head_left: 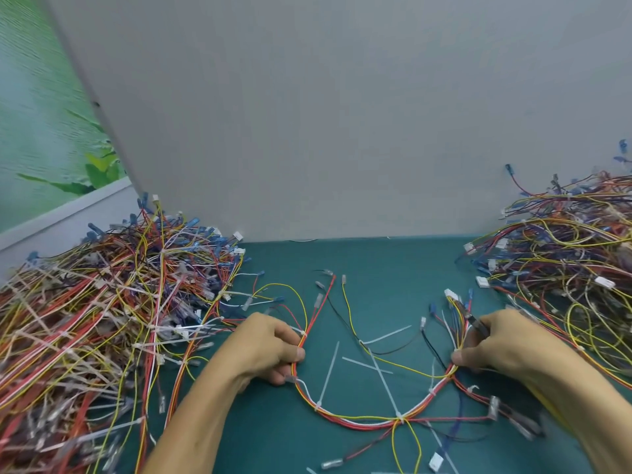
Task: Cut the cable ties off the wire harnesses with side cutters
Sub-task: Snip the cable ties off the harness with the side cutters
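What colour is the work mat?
Dark teal; the mat shows best in the head view.

Two hands, two harness heaps, one spread harness, one cutter

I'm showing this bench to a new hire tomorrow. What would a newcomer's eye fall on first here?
First, the two big tangles of coloured wires: the left pile and the right pile, flanking the green mat. Then, in the middle, the left hand and right hand grip one harness that curves in a U between them, with white cable ties sticking out of it.
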